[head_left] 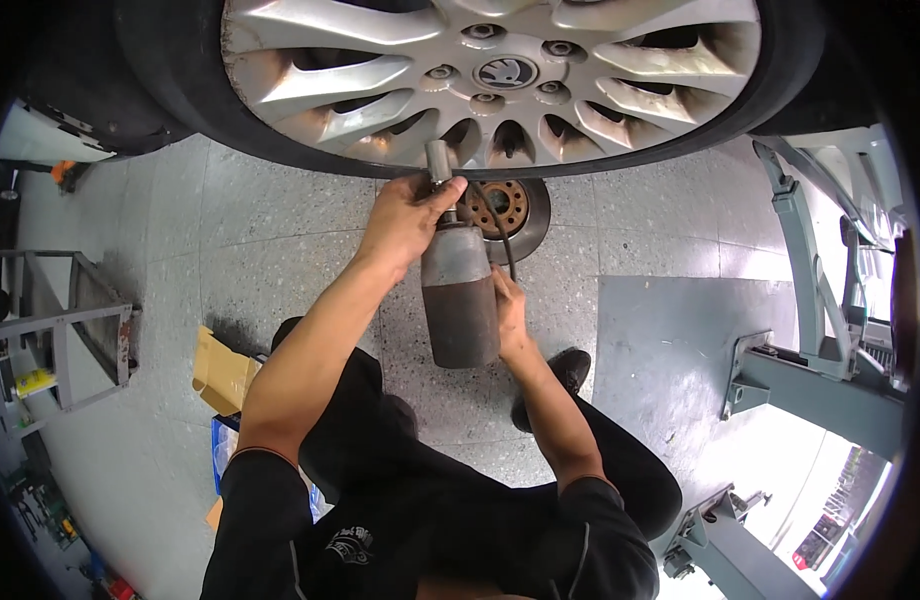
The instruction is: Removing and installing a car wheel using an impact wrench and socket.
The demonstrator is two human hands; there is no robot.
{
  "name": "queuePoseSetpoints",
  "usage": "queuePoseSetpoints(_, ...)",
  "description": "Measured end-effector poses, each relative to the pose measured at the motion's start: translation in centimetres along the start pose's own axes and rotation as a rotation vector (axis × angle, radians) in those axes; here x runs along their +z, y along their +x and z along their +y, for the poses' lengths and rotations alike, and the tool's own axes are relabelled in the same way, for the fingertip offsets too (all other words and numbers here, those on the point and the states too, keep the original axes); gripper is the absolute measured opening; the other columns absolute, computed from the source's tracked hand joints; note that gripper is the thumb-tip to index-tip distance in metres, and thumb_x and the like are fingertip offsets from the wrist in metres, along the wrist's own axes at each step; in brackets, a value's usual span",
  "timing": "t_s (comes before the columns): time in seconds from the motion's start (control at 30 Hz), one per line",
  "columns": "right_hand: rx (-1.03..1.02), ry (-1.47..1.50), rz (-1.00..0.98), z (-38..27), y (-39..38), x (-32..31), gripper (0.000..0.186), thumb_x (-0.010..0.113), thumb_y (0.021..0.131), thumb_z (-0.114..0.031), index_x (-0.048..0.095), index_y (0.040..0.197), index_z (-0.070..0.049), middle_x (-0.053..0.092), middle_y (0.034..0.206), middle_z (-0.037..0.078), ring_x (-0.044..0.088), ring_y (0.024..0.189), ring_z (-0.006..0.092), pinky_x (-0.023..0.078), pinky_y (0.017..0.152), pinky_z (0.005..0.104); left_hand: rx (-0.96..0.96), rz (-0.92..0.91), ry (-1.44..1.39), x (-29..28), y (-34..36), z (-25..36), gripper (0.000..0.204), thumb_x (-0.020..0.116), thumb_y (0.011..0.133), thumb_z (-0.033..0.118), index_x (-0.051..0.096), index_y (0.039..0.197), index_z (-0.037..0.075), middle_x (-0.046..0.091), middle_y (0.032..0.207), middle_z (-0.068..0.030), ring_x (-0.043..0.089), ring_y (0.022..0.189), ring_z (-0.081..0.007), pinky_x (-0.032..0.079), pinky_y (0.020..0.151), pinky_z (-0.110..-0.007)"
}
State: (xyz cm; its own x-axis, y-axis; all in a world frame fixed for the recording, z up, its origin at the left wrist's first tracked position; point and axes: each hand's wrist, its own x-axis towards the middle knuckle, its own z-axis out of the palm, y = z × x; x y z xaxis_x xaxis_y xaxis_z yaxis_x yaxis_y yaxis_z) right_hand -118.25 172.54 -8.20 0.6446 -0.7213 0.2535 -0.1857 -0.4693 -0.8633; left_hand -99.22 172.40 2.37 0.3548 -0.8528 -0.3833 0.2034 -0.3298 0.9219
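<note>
An impact wrench [462, 312] with a dark grey rounded body points up toward the car's wheel. On its nose sits a long silver socket [438, 158]. My left hand [402, 222] is closed around the front end, its thumb and fingers at the socket's base. Beside the body, my right hand [511, 308] grips the wrench from the right; most of its fingers are hidden behind the tool. A dark hose [503, 232] runs close by. Just beyond the socket is the silver alloy wheel [380, 114], with several bolts [486, 102] around its hub; the socket is below the bolts.
A brake disc [533, 240] with a rusty hub lies on the tiled floor below the wheel. An opened cardboard box [220, 372] is by my left leg. Grey lift arms [830, 385] stand on the right. A metal frame rack [65, 335] is at the left.
</note>
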Motion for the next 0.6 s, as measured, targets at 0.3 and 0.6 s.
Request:
queuePoseSetpoints(0.3, 0.617, 1.217, 0.259, 1.6, 0.1, 0.3, 0.023, 0.058, 0.083, -0.006, 0.057, 0.104, 0.002, 0.062, 0.094, 0.010, 0.061, 0.080, 0.0185, 0.050, 0.069, 0.0288, 0.094, -0.112, -0.114, 3.4, 0.3, 3.7, 0.038, 0.069, 0.083, 0.034, 0.063, 0.098, 0.000, 0.064, 0.084, -0.0055, 0.059, 0.075, -0.0126, 0.048, 0.072, -0.026)
queuePoseSetpoints(0.6, -0.023, 0.143, 0.199, -1.0, 3.3, -4.0, 0.023, 0.061, 0.079, -0.009, 0.058, 0.099, 0.001, 0.062, 0.087, 0.012, 0.062, 0.072, 0.0250, 0.050, 0.066, 0.0323, -0.088, -0.357, -0.567, 3.6, 2.4, 4.6, 0.032, 0.065, 0.086, 0.028, 0.061, 0.099, -0.001, 0.066, 0.089, -0.0127, 0.066, 0.088, -0.0255, 0.053, 0.080, -0.036)
